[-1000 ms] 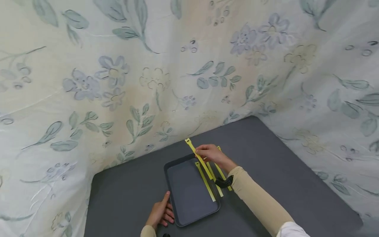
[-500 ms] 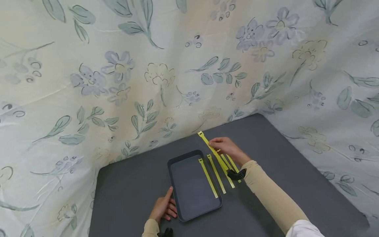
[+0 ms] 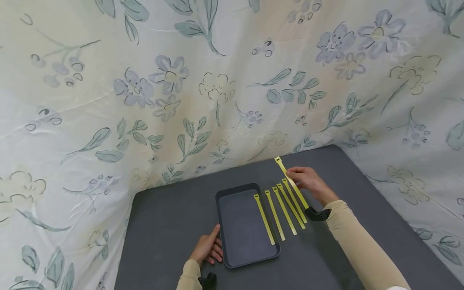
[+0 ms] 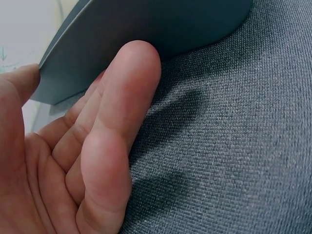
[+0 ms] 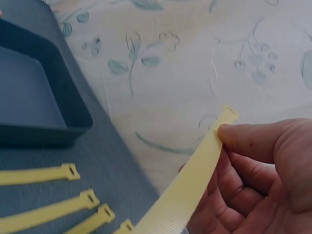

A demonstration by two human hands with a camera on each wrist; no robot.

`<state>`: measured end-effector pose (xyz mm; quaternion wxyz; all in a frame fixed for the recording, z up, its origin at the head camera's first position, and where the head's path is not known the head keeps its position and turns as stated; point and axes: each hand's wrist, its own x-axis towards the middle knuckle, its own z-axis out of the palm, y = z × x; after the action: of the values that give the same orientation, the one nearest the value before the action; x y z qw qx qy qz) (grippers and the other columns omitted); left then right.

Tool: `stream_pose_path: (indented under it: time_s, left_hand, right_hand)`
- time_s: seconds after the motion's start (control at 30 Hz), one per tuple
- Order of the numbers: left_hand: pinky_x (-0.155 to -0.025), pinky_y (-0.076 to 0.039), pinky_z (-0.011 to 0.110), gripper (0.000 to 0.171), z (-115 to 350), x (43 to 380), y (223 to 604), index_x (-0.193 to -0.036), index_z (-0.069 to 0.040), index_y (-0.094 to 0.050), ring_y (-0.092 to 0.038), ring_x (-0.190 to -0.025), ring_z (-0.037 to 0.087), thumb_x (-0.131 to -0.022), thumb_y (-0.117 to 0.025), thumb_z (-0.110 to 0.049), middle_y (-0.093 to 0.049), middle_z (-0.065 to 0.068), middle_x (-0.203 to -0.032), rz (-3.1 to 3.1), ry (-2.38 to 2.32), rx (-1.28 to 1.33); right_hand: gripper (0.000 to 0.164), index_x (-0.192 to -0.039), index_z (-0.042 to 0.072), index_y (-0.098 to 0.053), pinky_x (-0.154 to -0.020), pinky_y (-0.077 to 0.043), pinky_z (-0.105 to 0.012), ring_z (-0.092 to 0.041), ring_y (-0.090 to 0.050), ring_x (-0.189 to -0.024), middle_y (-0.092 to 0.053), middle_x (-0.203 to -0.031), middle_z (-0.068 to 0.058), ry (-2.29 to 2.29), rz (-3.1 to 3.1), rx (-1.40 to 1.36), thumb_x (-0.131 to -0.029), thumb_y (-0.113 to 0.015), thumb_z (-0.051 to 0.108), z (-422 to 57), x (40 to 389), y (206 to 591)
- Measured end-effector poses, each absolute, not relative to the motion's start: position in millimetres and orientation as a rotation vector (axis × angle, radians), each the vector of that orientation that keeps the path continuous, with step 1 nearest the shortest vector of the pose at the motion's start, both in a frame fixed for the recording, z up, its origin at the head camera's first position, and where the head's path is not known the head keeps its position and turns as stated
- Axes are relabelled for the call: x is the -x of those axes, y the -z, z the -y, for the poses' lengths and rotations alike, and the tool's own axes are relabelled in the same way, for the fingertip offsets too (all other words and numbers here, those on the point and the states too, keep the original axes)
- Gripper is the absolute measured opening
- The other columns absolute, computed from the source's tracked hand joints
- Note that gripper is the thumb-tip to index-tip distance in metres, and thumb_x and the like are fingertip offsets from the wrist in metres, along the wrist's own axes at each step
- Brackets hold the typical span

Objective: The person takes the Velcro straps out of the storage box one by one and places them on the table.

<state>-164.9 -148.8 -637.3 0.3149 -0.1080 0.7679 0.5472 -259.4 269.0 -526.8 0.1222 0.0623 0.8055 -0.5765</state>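
Observation:
My right hand (image 3: 311,183) pinches a yellow hook-and-loop cable tie (image 3: 300,196) between thumb and fingers; its slotted head points to the back of the table. In the right wrist view, the thumb presses on this tie (image 5: 192,180) near its slotted end. A dark grey rectangular tray (image 3: 237,227) lies to the left, with one yellow cable tie (image 3: 265,220) along its right side. My left hand (image 3: 206,247) is at the tray's left side, its thumb touching the wall (image 4: 73,73), its other fingers loosely bent below and holding nothing.
Several more yellow cable ties (image 3: 276,217) lie side by side on the dark grey table (image 3: 170,217), between the tray and my right hand. A floral cloth (image 3: 217,133) hangs behind the table and along its right side.
My right hand has carried the held cable tie from over the tray's right edge rightward past the row of ties. My left hand stays at the tray. The head view has shifted somewhat.

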Motion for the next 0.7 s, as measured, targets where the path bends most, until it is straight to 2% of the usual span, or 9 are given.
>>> stream_pose_path:
  time_s: [0.2, 0.37, 0.57, 0.7]
  left_hand:
    - [-0.041, -0.048, 0.025, 0.086, 149, 165, 635, -0.091, -0.003, -0.068, -0.068, -0.050, 0.012, -0.092, -0.036, -0.083, -0.072, 0.004, -0.066, -2.023, -1.442, 0.278]
    - [-0.041, -0.048, 0.024, 0.086, 148, 166, 634, -0.091, -0.002, -0.068, -0.068, -0.050, 0.012, -0.093, -0.036, -0.082, -0.072, 0.004, -0.066, -2.025, -1.439, 0.287]
    - [-0.041, -0.048, 0.024, 0.087, 147, 166, 634, -0.091, -0.002, -0.069, -0.068, -0.050, 0.011, -0.092, -0.037, -0.083, -0.073, 0.004, -0.066, -2.018, -1.429, 0.301]
    - [-0.041, -0.048, 0.024, 0.087, 147, 166, 633, -0.092, -0.002, -0.069, -0.068, -0.050, 0.011, -0.092, -0.037, -0.083, -0.073, 0.004, -0.066, -2.018, -1.428, 0.300]
  right_hand:
    - [0.056, -0.141, 0.003, -0.056, -0.075, -0.052, -0.033, -0.017, -0.058, -0.091, -0.061, -0.112, -0.004, 1.618, -2.386, -0.245, -0.103, -0.059, 0.043, -284, 262, 535]
    - [0.056, -0.140, 0.002, -0.056, -0.080, -0.053, -0.036, -0.018, -0.059, -0.095, -0.062, -0.116, -0.009, 1.579, -2.400, -0.275, -0.103, -0.058, 0.043, -293, 263, 545]
    - [0.046, -0.135, 0.002, -0.060, -0.088, -0.054, -0.043, -0.017, -0.061, -0.094, -0.064, -0.115, -0.009, 1.543, -2.411, -0.331, -0.105, -0.056, 0.037, -299, 259, 558]
    - [0.042, -0.129, 0.001, -0.062, -0.081, -0.055, -0.039, -0.016, -0.062, -0.088, -0.066, -0.107, -0.008, 1.507, -2.425, -0.351, -0.105, -0.055, 0.034, -302, 260, 569]
